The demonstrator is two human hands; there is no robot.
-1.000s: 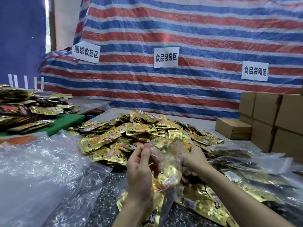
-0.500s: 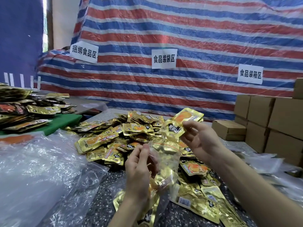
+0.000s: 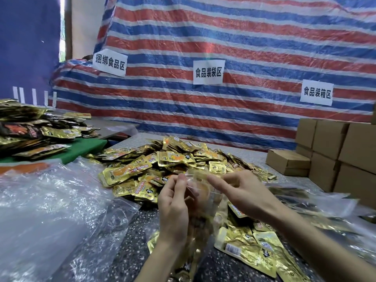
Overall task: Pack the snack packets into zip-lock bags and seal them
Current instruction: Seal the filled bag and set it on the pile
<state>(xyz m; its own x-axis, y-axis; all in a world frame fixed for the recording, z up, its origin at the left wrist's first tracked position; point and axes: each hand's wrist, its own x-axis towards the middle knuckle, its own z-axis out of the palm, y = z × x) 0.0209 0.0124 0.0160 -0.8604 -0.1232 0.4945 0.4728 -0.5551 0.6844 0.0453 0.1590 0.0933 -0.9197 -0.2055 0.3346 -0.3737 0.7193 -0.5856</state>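
Note:
A clear zip-lock bag (image 3: pixel 203 202) with gold snack packets inside hangs upright between my hands above the speckled table (image 3: pixel 130 241). My left hand (image 3: pixel 175 206) pinches the bag's left top edge. My right hand (image 3: pixel 242 192) reaches over the mouth, index finger stretched along the top edge; its thumb is hidden, so its hold on the bag is unclear. A big heap of loose gold packets (image 3: pixel 162 165) lies just behind the bag, and more packets (image 3: pixel 256 247) lie flat under my right forearm.
A crumpled pile of clear plastic bags (image 3: pixel 46 204) covers the left. More filled bags (image 3: pixel 317 204) lie to the right. Brown cartons (image 3: pixel 333 151) are stacked at far right. Another packet pile (image 3: pixel 30 129) sits on a green surface at left. A striped tarp hangs behind.
My right hand held a gold packet up above the bag; now that hand has come down to the bag's mouth and the packet is no longer in its fingers. My left hand stayed on the bag.

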